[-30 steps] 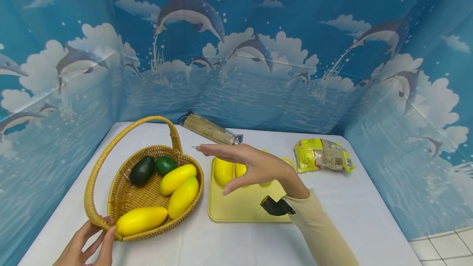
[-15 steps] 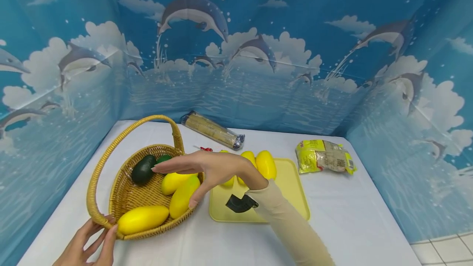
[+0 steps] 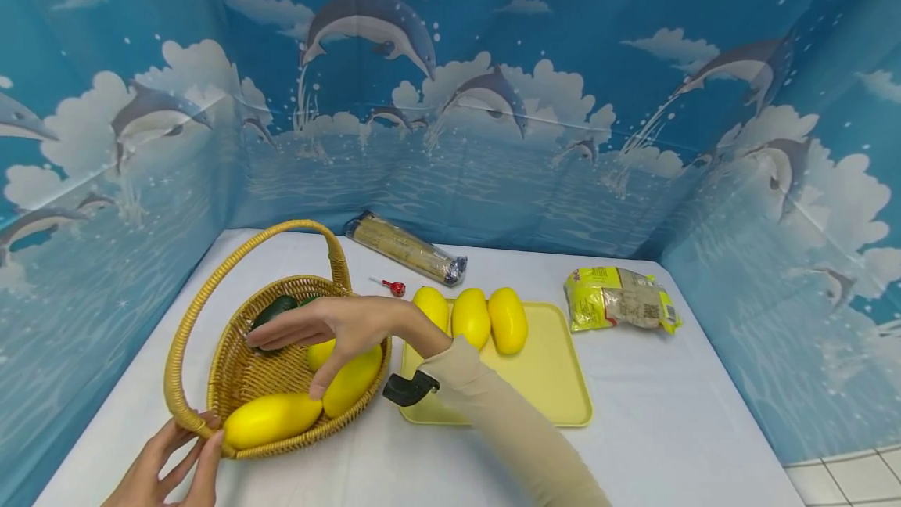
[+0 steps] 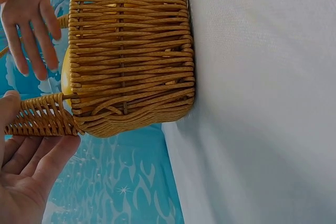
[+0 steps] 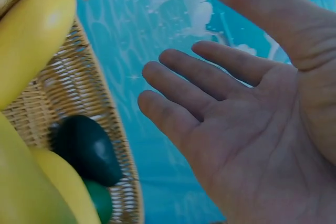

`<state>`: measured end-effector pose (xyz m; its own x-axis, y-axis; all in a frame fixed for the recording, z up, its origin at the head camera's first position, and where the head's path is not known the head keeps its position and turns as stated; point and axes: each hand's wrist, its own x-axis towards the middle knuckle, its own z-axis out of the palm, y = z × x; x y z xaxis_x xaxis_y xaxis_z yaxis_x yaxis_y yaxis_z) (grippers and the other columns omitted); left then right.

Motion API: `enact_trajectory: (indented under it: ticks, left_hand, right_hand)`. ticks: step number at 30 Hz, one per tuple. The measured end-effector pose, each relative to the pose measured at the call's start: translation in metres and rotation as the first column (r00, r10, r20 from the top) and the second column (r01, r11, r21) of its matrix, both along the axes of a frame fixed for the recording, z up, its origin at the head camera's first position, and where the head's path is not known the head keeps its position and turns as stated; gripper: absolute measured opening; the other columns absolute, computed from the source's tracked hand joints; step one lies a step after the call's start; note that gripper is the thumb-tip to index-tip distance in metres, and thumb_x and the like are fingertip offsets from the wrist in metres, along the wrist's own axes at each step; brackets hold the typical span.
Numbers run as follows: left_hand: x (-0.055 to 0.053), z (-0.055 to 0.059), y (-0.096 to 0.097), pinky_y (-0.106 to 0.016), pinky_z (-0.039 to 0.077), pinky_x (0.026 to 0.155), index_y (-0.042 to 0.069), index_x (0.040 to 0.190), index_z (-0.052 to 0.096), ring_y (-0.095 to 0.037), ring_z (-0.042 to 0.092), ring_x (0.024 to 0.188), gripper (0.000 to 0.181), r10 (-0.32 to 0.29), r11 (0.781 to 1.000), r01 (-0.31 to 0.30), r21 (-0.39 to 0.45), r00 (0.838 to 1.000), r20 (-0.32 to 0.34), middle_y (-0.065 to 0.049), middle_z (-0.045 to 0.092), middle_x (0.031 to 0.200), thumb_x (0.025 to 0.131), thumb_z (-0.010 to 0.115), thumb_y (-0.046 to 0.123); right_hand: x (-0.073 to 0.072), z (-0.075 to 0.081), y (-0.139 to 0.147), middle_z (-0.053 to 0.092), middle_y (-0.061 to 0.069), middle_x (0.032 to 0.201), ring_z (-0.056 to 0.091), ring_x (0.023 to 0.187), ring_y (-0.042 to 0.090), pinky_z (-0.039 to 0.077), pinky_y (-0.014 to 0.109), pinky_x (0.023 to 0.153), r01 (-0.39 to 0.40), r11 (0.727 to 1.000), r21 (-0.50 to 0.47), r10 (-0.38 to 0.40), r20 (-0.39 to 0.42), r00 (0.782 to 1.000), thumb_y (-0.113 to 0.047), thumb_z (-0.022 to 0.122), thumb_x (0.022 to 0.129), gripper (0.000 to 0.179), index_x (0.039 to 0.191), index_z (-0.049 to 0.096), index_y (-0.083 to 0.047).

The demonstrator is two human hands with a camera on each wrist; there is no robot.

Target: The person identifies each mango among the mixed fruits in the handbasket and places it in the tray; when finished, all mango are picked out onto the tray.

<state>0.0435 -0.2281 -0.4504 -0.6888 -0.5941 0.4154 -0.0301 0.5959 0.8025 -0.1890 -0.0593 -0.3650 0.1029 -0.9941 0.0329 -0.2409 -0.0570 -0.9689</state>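
Observation:
My left hand point(image 3: 165, 466) holds the wicker basket point(image 3: 263, 378) where its handle point(image 3: 177, 358) meets the near-left rim. In the left wrist view, thumb and fingers lie on either side of that woven handle point(image 4: 44, 115). Over the basket hovers my right hand point(image 3: 352, 327), fingers straight, thumb apart, palm bare in the right wrist view. Below it are yellow mangoes; one mango point(image 3: 273, 419) lies along the near side, another point(image 3: 353, 383) at the right. A dark green avocado point(image 5: 86, 150) and a smaller green fruit point(image 5: 100, 200) sit deeper, partly hidden by my right hand in the head view.
Right of the basket lies a yellow tray point(image 3: 549, 390) with three mangoes point(image 3: 508, 321) along its back. A red lollipop point(image 3: 397, 289) and a long clear-wrapped pack point(image 3: 404, 249) are behind. At the back right sits a yellow plastic bag point(image 3: 619, 297). Dolphin-print curtains point(image 3: 450, 178) enclose the table.
My right hand has moved left from over the tray to over the basket, uncovering the tray's mangoes and the lollipop. My left hand has kept its hold on the handle.

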Motion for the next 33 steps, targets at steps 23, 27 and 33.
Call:
enact_trajectory:
  ticks: [23,27,33]
  left_hand:
    - [0.004,0.0,0.004,0.006,0.044,0.085,0.002,0.129,0.067,0.018,0.049,0.111,0.033,0.035,0.999,-0.034,-0.015,0.997,0.076,-0.01,0.073,0.119,0.098,0.077,-0.001]
    - [0.004,-0.001,0.006,0.006,0.044,0.085,0.002,0.131,0.067,0.018,0.049,0.112,0.035,0.038,0.999,-0.037,-0.015,0.997,0.061,-0.012,0.073,0.119,0.097,0.078,-0.002]
    - [0.005,-0.003,0.009,0.006,0.043,0.084,0.0,0.132,0.067,0.018,0.05,0.109,0.039,0.057,0.998,-0.057,-0.014,0.997,0.047,-0.013,0.073,0.117,0.095,0.079,-0.004]
  right_hand:
    - [0.003,-0.047,-0.05,0.044,0.009,0.169,0.046,0.15,0.006,0.039,0.011,0.119,0.15,0.949,0.277,-0.076,-0.262,0.962,-0.003,0.086,0.092,0.088,0.165,0.039,-0.002]
    - [0.006,-0.05,-0.056,0.047,0.004,0.168,0.045,0.148,0.001,0.038,0.009,0.116,0.138,0.948,0.287,-0.033,-0.342,0.939,-0.009,0.088,0.092,0.086,0.165,0.042,-0.005]
    - [0.012,-0.052,-0.061,0.052,0.005,0.164,0.054,0.139,0.0,0.045,0.009,0.111,0.087,0.938,0.334,0.013,-0.284,0.959,-0.004,0.087,0.091,0.084,0.163,0.045,-0.005]
